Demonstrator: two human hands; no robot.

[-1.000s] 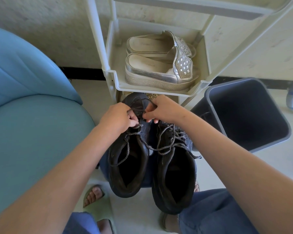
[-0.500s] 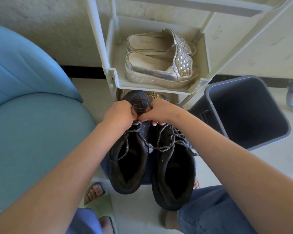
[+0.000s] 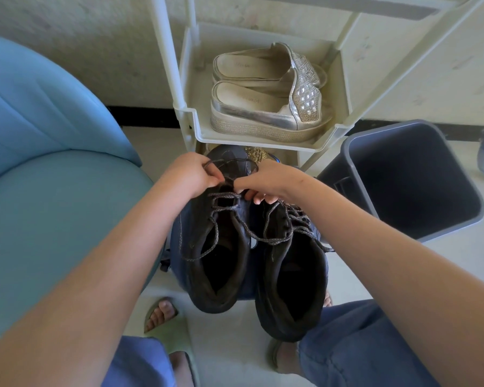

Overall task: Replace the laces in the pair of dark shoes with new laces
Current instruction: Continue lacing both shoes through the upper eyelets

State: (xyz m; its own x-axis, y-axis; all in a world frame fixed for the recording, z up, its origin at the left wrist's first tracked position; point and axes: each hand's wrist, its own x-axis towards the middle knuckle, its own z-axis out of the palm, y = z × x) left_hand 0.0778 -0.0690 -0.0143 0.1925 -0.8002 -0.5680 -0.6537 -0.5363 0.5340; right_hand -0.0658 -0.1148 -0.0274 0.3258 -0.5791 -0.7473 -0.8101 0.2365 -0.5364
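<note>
Concerns the left shoe [image 3: 236, 247], which lies just beside the right shoe [image 3: 291, 289] on a dark blue support too hidden to identify. Points toes away from the body and heels toward it, so the long axis of each shoe runs straight out from the person toward the bottom of a pale rack [image 3: 263, 141]. Puts the lowest eyelets, the ones nearest the toe, right under the hands, with the looser upper rows and the trailing ends nearer the body. Finds both grips close together over the toe end of the left shoe: left grip [image 3: 192, 174] on the shoe's outer side, right grip [image 3: 271, 181] reaching in from above the right shoe's toe, neither clearly nearer. Left grip closed, thumb and forefinger pinching the lace [image 3: 224, 195], a slack loop of which arches away over the toe cap between the two hands. Right grip closed as well, thumb and forefinger nipped on the same lace just above the first crossing, the other fingers curled beneath. Looks like the bottom rows being worked loose, so probably early in the job: both shoes remain threaded, and no new laces appear anywhere in view. Calls for drawing the loop away along that axis.
</note>
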